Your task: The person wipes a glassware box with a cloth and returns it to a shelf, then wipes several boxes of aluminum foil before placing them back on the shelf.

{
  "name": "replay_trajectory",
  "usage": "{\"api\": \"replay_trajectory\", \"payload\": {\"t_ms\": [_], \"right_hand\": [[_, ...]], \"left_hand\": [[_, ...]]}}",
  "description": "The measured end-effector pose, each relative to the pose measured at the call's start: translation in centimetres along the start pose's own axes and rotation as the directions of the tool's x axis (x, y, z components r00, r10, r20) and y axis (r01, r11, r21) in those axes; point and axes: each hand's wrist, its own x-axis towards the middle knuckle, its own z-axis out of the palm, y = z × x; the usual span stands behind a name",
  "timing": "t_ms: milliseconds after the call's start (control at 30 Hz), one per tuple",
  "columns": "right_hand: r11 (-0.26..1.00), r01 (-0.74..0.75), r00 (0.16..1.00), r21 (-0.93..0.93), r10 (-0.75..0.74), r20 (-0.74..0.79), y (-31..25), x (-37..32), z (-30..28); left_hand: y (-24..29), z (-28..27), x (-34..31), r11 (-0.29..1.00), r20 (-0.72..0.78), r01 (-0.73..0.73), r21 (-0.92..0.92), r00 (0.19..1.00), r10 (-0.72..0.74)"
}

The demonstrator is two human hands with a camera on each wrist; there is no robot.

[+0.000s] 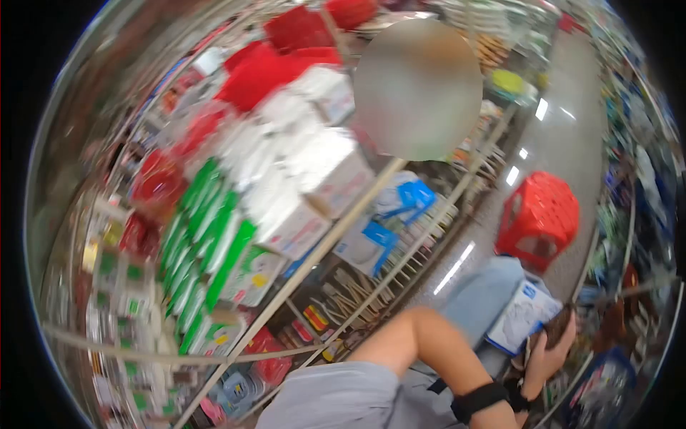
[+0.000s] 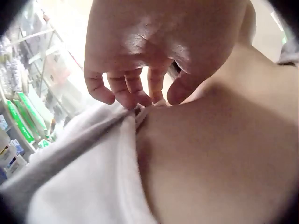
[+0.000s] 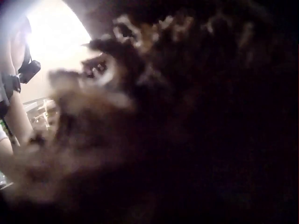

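Observation:
In the left wrist view my left hand has its fingertips bent down onto the edge of a pale grey garment, pinching the cloth beside bare skin. Only the left forearm and its black wrist band show in the head view. Low on the right there, my right hand curls round a dark brown thing. A white and blue package lies against that thing, over the legs. Dark, blurred brown texture fills most of the right wrist view, and the right fingers cannot be made out.
A red plastic stool stands on the shiny aisle floor. Along the left runs a shelf with white boxes, green packs and red goods. More goods line the right side. A blurred round patch covers part of the background.

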Motion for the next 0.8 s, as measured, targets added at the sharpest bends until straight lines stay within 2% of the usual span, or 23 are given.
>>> {"api": "replay_trajectory", "payload": {"t_ms": [33,100,133,167,200,233,267,300,400,467,567,600,700,733,800], "right_hand": [[0.999,-0.012,1.0,0.042,0.012,-0.009,-0.4,0.4,0.0],[0.999,-0.03,1.0,0.027,0.031,-0.004,-0.4,0.9,-0.1],[0.985,-0.155,0.988,0.071,0.154,0.02,-0.7,0.9,-0.2],[0.993,-0.07,0.998,0.093,0.069,0.015,-0.3,1.0,-0.4],[0.995,0.082,0.995,0.061,-0.079,-0.061,1.3,0.6,0.0],[0.999,-0.017,0.996,-0.039,0.014,-0.087,0.5,0.5,0.1],[0.997,-0.018,0.994,-0.075,0.009,-0.108,1.3,0.3,0.6],[0.994,-0.036,0.993,-0.102,0.024,-0.111,1.4,0.2,0.7],[0.978,-0.113,0.99,-0.176,0.097,-0.098,0.7,0.0,0.8],[0.966,-0.064,0.99,-0.25,0.031,-0.136,0.7,-0.4,1.2],[0.959,-0.078,0.996,-0.273,0.06,-0.074,-0.6,-0.4,1.9],[0.956,-0.008,0.997,-0.295,-0.014,-0.071,-0.8,-0.6,2.7],[0.982,0.035,0.992,-0.188,-0.012,0.123,-3.2,-1.2,3.9],[0.981,0.057,0.99,-0.183,-0.033,0.134,-3.6,-1.5,4.3],[0.98,0.099,0.985,-0.174,-0.071,0.159,-4.0,-2.2,5.0]], "left_hand": [[1.5,-1.2,-1.2,0.998,-0.013,0.029,0.063,1.0,-0.028],[5.5,-7.3,-2.1,0.982,-0.062,0.085,0.172,0.995,-0.075],[5.4,-11.4,-1.2,0.992,-0.151,-0.096,0.08,0.983,0.107],[3.1,-13.2,-3.6,0.975,-0.155,0.166,0.148,0.978,-0.143],[1.6,-14.6,-5.3,0.88,-0.32,0.335,0.336,0.92,-0.228],[0.2,-16.0,-7.0,0.724,-0.473,0.523,0.449,0.827,-0.304],[-2.6,-16.7,-11.0,0.553,-0.515,0.593,0.586,0.799,-0.311],[-3.6,-17.1,-12.2,0.409,-0.58,0.676,0.613,0.736,-0.349],[-6.6,-17.0,-15.3,0.44,-0.633,0.738,0.512,0.67,-0.387],[-7.1,-16.3,-15.5,0.491,-0.66,0.753,0.438,0.64,-0.393],[-7.8,-16.2,-16.0,0.461,-0.683,0.767,0.446,0.625,-0.379],[-7.9,-16.2,-15.9,0.466,-0.692,0.763,0.448,0.626,-0.36],[-8.3,-16.3,-16.2,0.458,-0.692,0.774,0.438,0.615,-0.378],[-8.3,-16.2,-16.3,0.5,-0.685,0.753,0.429,0.631,-0.363],[-7.9,-16.1,-16.3,0.498,-0.697,0.768,0.402,0.61,-0.378]]}}
